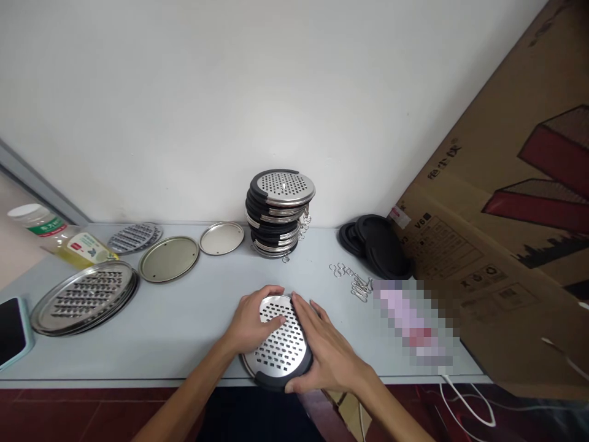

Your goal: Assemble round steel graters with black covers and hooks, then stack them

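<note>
Both hands grip one round metal grater [281, 344] with a black rim piece along its lower right side, near the table's front edge. My left hand [252, 322] wraps the grater's left side, its thumb lying on the perforated face. On the right side, my right hand [324, 347] has its fingers along the edge and its thumb on the black rim. Behind them rises a stack of similar graters [280, 212] with black rims, small metal rings and hooks hanging at its right. The underside of the held grater is hidden.
Left are stacked grater discs [87, 294], plain metal discs [169, 259], bottles [80, 245] and a phone [13, 331]. To the right lie black round parts [384, 245], metal rings [340, 270], metal hooks [361, 287] and a pixelated patch. A large cardboard box [501, 245] borders the table's right side.
</note>
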The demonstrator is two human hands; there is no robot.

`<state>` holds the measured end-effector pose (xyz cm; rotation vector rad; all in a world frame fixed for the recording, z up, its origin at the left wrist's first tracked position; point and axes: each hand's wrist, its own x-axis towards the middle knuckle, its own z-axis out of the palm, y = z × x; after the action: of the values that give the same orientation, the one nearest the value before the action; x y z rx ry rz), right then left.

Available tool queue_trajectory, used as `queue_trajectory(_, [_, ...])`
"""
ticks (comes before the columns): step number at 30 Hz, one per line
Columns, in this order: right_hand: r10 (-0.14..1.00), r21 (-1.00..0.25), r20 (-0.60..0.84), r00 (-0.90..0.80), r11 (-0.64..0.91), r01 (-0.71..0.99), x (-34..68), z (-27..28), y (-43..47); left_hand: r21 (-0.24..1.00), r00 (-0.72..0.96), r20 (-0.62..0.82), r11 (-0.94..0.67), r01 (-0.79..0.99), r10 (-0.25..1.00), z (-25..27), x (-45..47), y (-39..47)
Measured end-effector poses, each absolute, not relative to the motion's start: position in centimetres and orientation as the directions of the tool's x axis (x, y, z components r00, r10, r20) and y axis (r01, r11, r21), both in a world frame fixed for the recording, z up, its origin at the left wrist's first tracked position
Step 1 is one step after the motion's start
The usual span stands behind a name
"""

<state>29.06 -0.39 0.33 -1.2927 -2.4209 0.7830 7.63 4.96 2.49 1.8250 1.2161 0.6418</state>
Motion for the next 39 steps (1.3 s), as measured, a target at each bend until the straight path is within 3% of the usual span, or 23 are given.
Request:
queue_trajectory(14, [0.9,-0.64,0.033,-0.434,0.353,0.682,29.3,0.0,-1.0,0.808,0.305,-0.011,-0.171,0.564,0.952,2.1,7.3,4.6])
queue_trajectory(23, [0.898,-0.644,0.111,-0.425,0.391,0.658,29.0,0.0,-0.8,0.633,0.154,-0.097,-0.059,0.772,0.983,3.1,3.9,3.1])
queue_trajectory(26, [0.899,-0.654,0.116,-0.423,0.389,0.649,29.0,0.0,-0.8,0.712,0.168,-0.142,-0.017,0.702,0.976,3.6,3.6,3.1])
queue_trajectory(29, [0.915,-0.698,0.096,-0.391,0.342,0.629,29.0,-0.3,-1.0,0.855,0.256,-0.196,0.036,0.518,0.947,4.2,3.9,3.4])
queue_trajectory(32, [0.929,-0.779,0.103,-0.355,0.297,0.553,28.7,-0.1,-1.5,0.918,0.282,-0.15,0.027,0.395,0.948,5.4,4.5,3.1])
queue_trajectory(36, [0.939,-0.934,0.143,-0.313,0.232,0.27,27.4,1.8,-2.6,0.933,0.267,-0.055,-0.045,0.358,0.962,7.9,5.2,1.5])
queue_trajectory(39, [0.952,-0.948,0.188,-0.242,0.24,0.209,26.8,3.2,-2.9,0.865,0.302,0.136,-0.261,0.428,0.944,9.4,5.1,0.5])
